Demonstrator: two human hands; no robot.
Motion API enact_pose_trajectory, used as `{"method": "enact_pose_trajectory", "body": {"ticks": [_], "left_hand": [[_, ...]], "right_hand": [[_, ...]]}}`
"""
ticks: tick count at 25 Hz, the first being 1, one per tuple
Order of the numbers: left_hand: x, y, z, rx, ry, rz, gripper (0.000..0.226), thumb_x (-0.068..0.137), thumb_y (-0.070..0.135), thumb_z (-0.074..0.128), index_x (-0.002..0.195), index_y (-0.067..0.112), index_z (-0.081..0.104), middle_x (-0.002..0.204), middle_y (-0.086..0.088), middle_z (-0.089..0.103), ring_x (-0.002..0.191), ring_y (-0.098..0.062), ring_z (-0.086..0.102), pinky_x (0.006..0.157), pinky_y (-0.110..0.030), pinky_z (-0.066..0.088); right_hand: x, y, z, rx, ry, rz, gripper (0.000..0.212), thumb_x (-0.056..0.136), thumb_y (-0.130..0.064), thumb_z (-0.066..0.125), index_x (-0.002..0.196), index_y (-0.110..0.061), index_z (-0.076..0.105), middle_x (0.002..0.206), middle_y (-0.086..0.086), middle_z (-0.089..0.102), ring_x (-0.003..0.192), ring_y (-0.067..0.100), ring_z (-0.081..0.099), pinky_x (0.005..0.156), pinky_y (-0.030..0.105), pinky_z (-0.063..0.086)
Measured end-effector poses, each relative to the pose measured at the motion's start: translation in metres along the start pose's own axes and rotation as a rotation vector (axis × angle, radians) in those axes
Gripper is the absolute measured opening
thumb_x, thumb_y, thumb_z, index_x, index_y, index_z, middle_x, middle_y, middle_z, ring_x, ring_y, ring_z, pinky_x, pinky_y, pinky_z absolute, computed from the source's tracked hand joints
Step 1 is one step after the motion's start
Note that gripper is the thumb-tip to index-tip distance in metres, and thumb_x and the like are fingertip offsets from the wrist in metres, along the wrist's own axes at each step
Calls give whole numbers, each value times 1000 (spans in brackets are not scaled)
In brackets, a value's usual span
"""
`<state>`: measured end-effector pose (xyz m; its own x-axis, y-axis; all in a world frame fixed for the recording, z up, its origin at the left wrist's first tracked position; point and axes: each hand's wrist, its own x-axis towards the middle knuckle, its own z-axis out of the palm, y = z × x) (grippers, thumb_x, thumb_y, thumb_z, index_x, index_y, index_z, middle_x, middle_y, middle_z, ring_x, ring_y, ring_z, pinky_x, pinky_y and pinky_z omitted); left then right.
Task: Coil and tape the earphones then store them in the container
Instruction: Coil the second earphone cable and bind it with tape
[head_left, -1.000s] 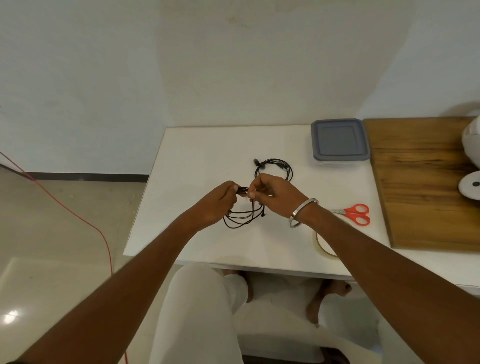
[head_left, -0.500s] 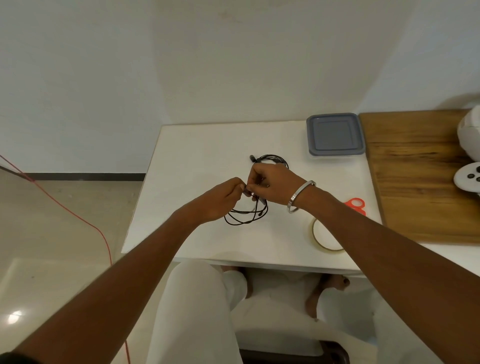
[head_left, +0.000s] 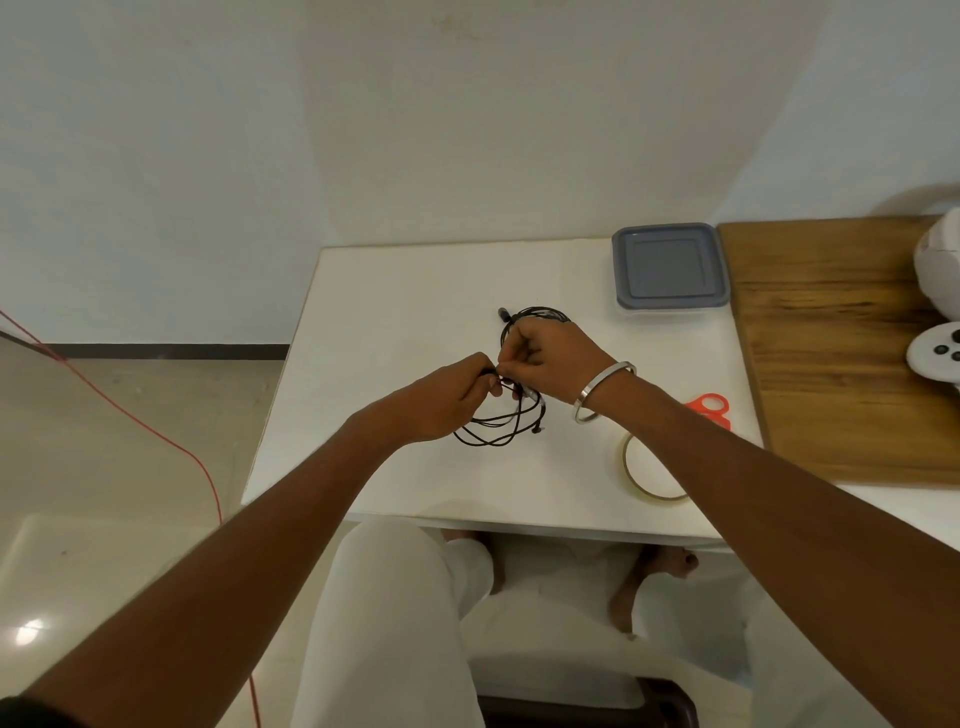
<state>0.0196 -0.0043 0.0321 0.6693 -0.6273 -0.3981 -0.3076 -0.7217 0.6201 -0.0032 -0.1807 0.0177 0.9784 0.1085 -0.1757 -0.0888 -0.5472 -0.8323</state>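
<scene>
Left hand & right hand pinch thin black coiled earphones above white surface; best keep 2 grips tight while taping.

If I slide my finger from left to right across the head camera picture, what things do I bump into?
Red cable on the floor → left hand → right hand → silver bangle → grey container lid → wooden board → white controller.
</scene>
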Motion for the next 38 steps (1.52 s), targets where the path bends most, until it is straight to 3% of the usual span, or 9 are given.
{"method": "enact_pose_trajectory", "body": {"ticks": [3, 7, 14, 17, 20, 24, 31, 35, 38], "left_hand": [[0, 3, 0, 18, 29, 9, 22, 105, 20, 30, 98, 14, 50, 71, 8, 47, 60, -9, 40, 55, -12, 35], [0, 4, 2, -3, 26, -21, 24, 105, 23, 30, 98, 15, 52, 68, 6, 43, 57, -8, 36, 52, -15, 32], [4, -2, 10, -159, 17, -90, 26, 104, 26, 31, 89, 24, 52, 83, -3, 52, 74, -17, 45, 73, -34, 42], [5, -3, 12, -217, 3, -115, 27, 104, 27, 31, 87, 24, 53, 77, -2, 48, 74, -20, 43, 73, -39, 43], [5, -3, 11, -227, 2, -115, 28, 104, 27, 31, 86, 25, 53, 76, 1, 47, 74, -19, 44, 77, -44, 47], [4, -2, 10, -292, -1, -132, 28, 104, 28, 31, 86, 23, 53, 75, 2, 46, 74, -20, 43, 74, -37, 43], [2, -4, 13, -290, -22, -136, 29, 104, 27, 31, 86, 23, 53, 74, 2, 45, 73, -20, 41, 72, -36, 40], [3, -4, 13, -266, -35, -129, 29, 104, 27, 31, 86, 24, 53, 75, 1, 46, 74, -18, 42, 74, -35, 40], [3, -6, 14, -226, -39, -120, 29, 104, 27, 31, 85, 26, 52, 77, 3, 48, 73, -15, 44, 75, -34, 42]], "right_hand": [[-4, 1, 0, 110, 43, 84, 25, 81, -20, 71, 97, -14, 53, 78, 4, 70, 72, 15, 67, 71, 23, 53], [-9, 6, 6, 210, 129, 193, 40, 76, -25, 76, 86, -17, 38, 85, 26, 69, 69, 35, 65, 77, 43, 55], [-18, 5, 17, 118, 213, 166, 17, 81, -26, 71, 82, -18, 56, 63, 0, 66, 52, 2, 58, 53, 6, 43], [-19, 4, 20, 80, 203, 80, 6, 85, -21, 67, 89, -16, 67, 74, 5, 71, 56, 4, 59, 62, 13, 48], [-18, 3, 21, 27, 205, 32, 11, 88, -18, 63, 93, -13, 72, 77, 1, 70, 57, 1, 57, 61, 3, 43], [-23, 5, 21, -32, 169, -21, 16, 89, -20, 60, 98, -15, 72, 83, -5, 68, 68, 1, 57, 67, 5, 41], [-22, 19, 27, -139, 163, -137, 22, 84, -6, 64, 105, -11, 70, 112, 5, 46, 92, 9, 50, 77, 11, 42], [-24, 14, 25, -222, 127, -153, 26, 85, -4, 58, 107, -12, 70, 102, 7, 62, 90, 17, 57, 76, 16, 40], [-25, 14, 26, -181, 108, -76, 29, 84, -3, 57, 108, -14, 70, 100, 4, 70, 85, 7, 57, 71, 3, 38]]}}
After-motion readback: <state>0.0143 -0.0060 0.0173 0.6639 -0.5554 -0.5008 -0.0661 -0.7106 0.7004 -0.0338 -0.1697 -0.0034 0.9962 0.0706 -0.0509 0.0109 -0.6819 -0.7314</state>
